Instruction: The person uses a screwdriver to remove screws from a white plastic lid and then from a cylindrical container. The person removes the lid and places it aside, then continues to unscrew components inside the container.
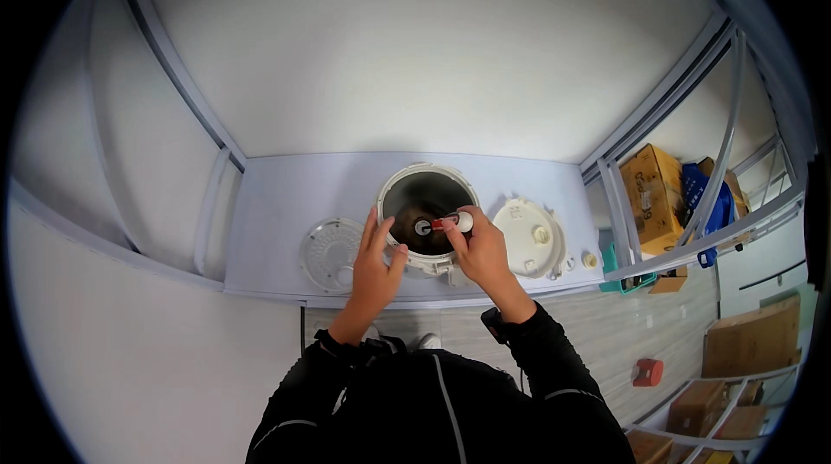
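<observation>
A round white cooker body (427, 178) with a dark inner cavity stands on the pale table (277, 204). My left hand (374, 261) rests on its near left rim, fingers spread. Over the cavity, my right hand (479, 249) grips a screwdriver (450, 222) with a red and white handle, its tip pointing at a round metal part (422, 227) at the cavity's centre.
A perforated round inner plate (331, 252) lies left of the cooker. A white lid (528, 237) and a small yellowish knob (590, 260) lie to the right. Cardboard boxes (653, 196), a blue bag (703, 196) and a red object (647, 371) sit on the floor at right.
</observation>
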Motion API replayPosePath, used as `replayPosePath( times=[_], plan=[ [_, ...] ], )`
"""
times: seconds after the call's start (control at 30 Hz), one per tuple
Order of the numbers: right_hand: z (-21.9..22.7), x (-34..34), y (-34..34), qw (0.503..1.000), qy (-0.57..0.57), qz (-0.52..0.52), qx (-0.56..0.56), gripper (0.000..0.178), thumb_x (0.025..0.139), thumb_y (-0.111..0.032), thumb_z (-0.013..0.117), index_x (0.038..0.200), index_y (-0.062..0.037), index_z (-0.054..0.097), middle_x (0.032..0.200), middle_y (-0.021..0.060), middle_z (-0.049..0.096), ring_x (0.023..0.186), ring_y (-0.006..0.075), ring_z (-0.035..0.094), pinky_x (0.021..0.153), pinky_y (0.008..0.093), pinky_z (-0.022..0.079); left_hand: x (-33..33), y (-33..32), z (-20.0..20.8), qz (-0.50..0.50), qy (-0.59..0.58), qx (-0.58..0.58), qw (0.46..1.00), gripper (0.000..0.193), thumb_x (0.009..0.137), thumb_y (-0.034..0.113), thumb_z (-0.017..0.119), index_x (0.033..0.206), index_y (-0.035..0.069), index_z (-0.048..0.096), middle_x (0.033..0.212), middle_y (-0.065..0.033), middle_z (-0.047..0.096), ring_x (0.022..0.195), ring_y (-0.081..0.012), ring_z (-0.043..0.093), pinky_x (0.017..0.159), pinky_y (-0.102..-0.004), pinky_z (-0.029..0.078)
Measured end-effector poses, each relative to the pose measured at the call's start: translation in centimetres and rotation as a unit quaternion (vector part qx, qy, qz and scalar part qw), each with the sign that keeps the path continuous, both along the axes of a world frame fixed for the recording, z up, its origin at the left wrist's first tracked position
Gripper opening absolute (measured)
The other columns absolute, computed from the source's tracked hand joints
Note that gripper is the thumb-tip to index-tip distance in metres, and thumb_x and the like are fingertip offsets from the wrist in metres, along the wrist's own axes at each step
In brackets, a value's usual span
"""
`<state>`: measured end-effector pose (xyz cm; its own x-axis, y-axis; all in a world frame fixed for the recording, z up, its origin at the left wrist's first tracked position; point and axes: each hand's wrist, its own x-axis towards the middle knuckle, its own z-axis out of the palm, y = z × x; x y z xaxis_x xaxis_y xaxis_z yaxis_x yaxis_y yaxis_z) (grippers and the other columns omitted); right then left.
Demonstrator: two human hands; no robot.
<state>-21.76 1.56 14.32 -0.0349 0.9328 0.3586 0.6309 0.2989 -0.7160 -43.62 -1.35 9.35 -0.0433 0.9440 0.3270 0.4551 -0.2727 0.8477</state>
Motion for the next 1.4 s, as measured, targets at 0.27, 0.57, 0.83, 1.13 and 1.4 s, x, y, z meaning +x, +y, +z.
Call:
replayPosePath(
  times=[0.27, 0.57, 0.83, 1.13, 1.4],
  plan=[
    [1.0, 0.0, 0.3, 1.0, 0.028, 0.005, -0.014, 0.035, 0.105, -0.034, 0.074, 0.117, -0.0024, 0.066, 0.093, 0.0173, 0.079, 0.082, 0.0407, 0.076, 0.07, 0.0466, 0.059, -0.3, -0.1, 0.6, -0.007, 0.012, -0.008, 1.0, 0.053, 0.101, 0.015, 0.07, 0.151, 0.0, 0.058, 0.17, -0.0297, 0.04, 0.154, -0.0453, 0.046, 0.124, -0.0478, 0.04],
    [0.8, -0.1, -0.3, 0.999, 0.051, 0.0, 0.015, 0.037, 0.104, -0.032, 0.077, 0.124, -0.0018, 0.067, 0.092, 0.014, 0.08, 0.081, 0.034, 0.078, 0.074, 0.0407, 0.06, -0.7, 0.2, 0.6, -0.01, 0.028, 0.011, 1.0, 0.055, 0.098, 0.019, 0.077, 0.146, 0.001, 0.06, 0.17, -0.0308, 0.039, 0.153, -0.0464, 0.046, 0.124, -0.0495, 0.04],
    [-0.7, 3.6, -2.5, 0.962, 0.196, -0.05, 0.183, 0.042, 0.114, -0.028, 0.061, 0.142, 0.0035, 0.058, 0.126, 0.0159, 0.07, 0.099, 0.0193, 0.068, 0.095, 0.0325, 0.054, -1.0, 0.9, 1.1, -0.032, 0.095, 0.061, 0.993, 0.077, 0.075, 0.044, 0.098, 0.133, 0.004, 0.066, 0.17, -0.0309, 0.035, 0.149, -0.0551, 0.043, 0.12, -0.0611, 0.039],
    [-1.9, 5.3, -3.0, 0.922, 0.342, -0.012, 0.181, 0.05, 0.118, -0.039, 0.052, 0.148, 0.0017, 0.05, 0.124, 0.0156, 0.07, 0.09, 0.0176, 0.066, 0.086, 0.034, 0.055, -1.4, 1.2, 0.7, -0.038, 0.102, 0.058, 0.992, 0.071, 0.069, 0.044, 0.102, 0.12, 0.008, 0.067, 0.174, -0.0311, 0.032, 0.157, -0.0483, 0.041, 0.126, -0.066, 0.028],
    [-1.6, 5.6, -4.8, 0.871, 0.407, -0.037, 0.271, 0.061, 0.112, -0.052, 0.059, 0.142, 0.0009, 0.052, 0.121, 0.0156, 0.069, 0.095, 0.0219, 0.069, 0.086, 0.0357, 0.057, -1.6, 0.8, 1.4, -0.008, 0.173, 0.254, 0.952, 0.058, 0.068, 0.043, 0.102, 0.11, 0.014, 0.075, 0.171, -0.0279, 0.039, 0.154, -0.0454, 0.046, 0.124, -0.0661, 0.035]
  ],
)
